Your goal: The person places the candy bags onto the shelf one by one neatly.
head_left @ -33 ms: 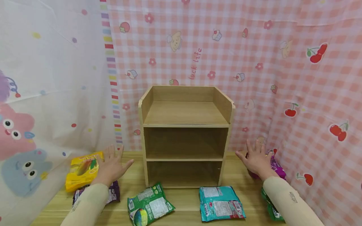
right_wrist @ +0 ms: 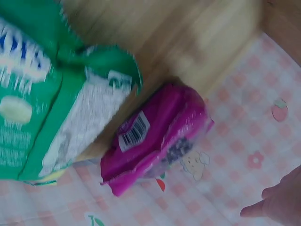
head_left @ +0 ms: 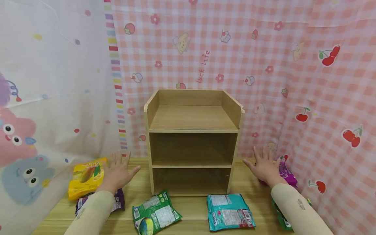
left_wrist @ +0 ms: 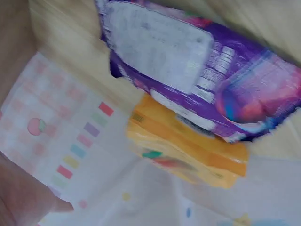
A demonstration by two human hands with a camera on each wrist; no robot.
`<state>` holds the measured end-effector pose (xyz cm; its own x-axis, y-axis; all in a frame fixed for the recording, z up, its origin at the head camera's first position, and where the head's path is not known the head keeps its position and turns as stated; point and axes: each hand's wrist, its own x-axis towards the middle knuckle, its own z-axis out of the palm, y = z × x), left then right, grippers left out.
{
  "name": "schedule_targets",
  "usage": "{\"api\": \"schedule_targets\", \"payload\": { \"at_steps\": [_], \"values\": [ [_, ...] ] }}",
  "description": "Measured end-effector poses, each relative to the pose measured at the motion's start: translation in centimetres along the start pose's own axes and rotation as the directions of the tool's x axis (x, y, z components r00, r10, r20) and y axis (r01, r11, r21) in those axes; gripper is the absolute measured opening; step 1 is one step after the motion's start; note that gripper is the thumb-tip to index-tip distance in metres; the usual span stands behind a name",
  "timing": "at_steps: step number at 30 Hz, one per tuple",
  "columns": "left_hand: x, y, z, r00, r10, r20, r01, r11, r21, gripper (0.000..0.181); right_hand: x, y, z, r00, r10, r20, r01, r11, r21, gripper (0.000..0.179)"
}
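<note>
My left hand hovers with spread fingers above the bags on the left, holding nothing. Near it lie a yellow bag with a mango picture and a dark purple bag, partly hidden by my sleeve. My right hand is also spread and bare, over a magenta bag that it partly covers. Below the right forearm a green bag shows large in the right wrist view. In front lie another green snack bag and a teal bag.
A wooden shelf unit with a railed top and two open compartments stands in the middle of the wooden table. A pink checked cloth hangs behind and on the right, a white patterned cloth on the left.
Both hands have shifted very slightly inward, the left one to the right and the right one to the left. The bags and shelf stay where they were.
</note>
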<state>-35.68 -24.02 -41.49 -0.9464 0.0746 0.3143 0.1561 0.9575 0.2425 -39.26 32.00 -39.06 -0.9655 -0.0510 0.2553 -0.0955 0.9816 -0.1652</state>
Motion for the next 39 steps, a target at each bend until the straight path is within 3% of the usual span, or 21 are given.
{"api": "schedule_targets", "payload": {
  "at_steps": [24,39],
  "values": [
    [0.0,1.2,0.3,1.0,0.019,0.002,-0.019,0.998,0.063,0.086,-0.9,-0.2,1.7,1.0,0.002,-0.016,-0.003,1.0,-0.03,0.094],
    [-0.2,1.2,0.6,1.0,-0.003,0.004,0.003,0.999,0.032,0.087,-1.1,0.2,2.0,0.999,0.01,-0.042,-0.012,0.999,-0.045,0.087]
  ]
}}
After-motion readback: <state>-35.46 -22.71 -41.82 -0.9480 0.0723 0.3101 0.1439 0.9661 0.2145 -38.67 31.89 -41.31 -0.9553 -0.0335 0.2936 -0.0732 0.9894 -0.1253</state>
